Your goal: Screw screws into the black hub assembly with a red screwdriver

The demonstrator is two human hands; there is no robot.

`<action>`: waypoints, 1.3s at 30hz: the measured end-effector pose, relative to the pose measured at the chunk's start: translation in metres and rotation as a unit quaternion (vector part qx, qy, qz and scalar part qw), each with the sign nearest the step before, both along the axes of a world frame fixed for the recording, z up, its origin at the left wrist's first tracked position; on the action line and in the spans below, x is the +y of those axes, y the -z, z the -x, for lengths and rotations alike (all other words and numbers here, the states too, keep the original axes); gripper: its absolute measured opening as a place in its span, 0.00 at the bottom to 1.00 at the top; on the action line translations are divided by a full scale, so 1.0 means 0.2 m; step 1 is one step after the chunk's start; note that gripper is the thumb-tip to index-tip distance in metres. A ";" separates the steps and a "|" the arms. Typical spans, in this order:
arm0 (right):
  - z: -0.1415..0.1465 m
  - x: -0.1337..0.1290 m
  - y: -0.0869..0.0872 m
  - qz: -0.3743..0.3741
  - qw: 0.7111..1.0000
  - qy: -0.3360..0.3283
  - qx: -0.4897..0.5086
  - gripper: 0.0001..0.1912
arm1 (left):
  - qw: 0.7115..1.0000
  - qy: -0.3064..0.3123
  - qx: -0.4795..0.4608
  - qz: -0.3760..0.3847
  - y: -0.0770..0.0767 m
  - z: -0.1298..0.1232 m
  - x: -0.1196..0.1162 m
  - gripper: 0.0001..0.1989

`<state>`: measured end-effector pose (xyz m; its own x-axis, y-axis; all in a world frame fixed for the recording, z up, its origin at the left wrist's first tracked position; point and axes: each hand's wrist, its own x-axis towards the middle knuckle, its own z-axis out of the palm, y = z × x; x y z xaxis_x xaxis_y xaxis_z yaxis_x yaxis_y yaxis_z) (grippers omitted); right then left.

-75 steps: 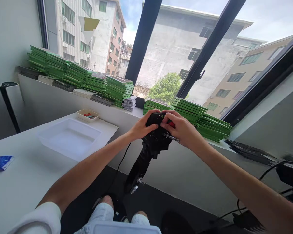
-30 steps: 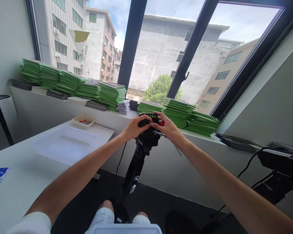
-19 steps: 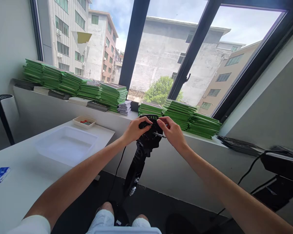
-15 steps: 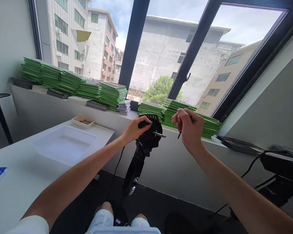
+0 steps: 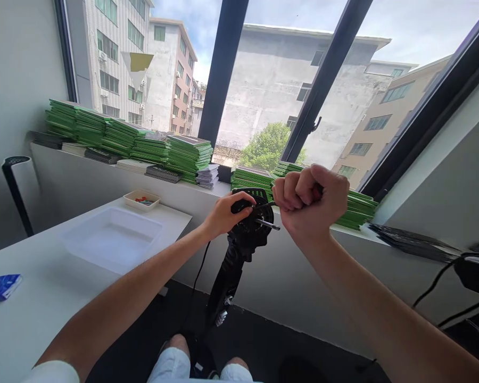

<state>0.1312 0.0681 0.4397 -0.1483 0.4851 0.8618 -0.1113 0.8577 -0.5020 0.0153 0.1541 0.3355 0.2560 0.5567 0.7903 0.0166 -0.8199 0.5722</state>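
My left hand (image 5: 225, 214) grips the round head of a black power tool (image 5: 245, 239), held in the air in front of the window ledge, its handle hanging down toward my knees. A thin metal shaft (image 5: 268, 224) sticks out of the tool's head to the right. My right hand (image 5: 309, 199) is a closed fist just right of the head, wrapped around a screwdriver whose red handle (image 5: 316, 188) peeks out between the fingers and whose thin tip (image 5: 262, 205) reaches the tool's head.
A white table (image 5: 32, 314) lies on the left with a white tray (image 5: 112, 236), a small dish of coloured bits (image 5: 141, 200) and a blue packet (image 5: 0, 287). Stacks of green boards (image 5: 123, 135) line the ledge. Black cables and gear (image 5: 473, 274) sit at right.
My right hand left the tool's head, swung out to the right, then closed into a fist on the screwdriver and came back beside the head. My left hand kept its grip.
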 end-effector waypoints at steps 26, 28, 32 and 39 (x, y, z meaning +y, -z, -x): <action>-0.03 -0.04 -0.01 -0.005 1.000 0.014 -0.014 0.30 | 1.000 0.007 -0.007 0.010 0.00 -0.01 -0.01 0.07; -0.03 -0.04 -0.01 -0.006 1.000 0.008 -0.015 0.30 | 1.000 0.006 -0.007 0.007 0.00 -0.01 0.00 0.07; -0.02 -0.04 -0.02 -0.005 1.000 0.005 -0.009 0.30 | 1.000 0.004 -0.005 0.003 0.00 -0.01 0.00 0.07; 0.00 -0.03 0.06 -0.080 0.995 0.053 0.020 0.28 | 1.000 -0.010 0.001 0.006 0.02 0.00 0.03 0.08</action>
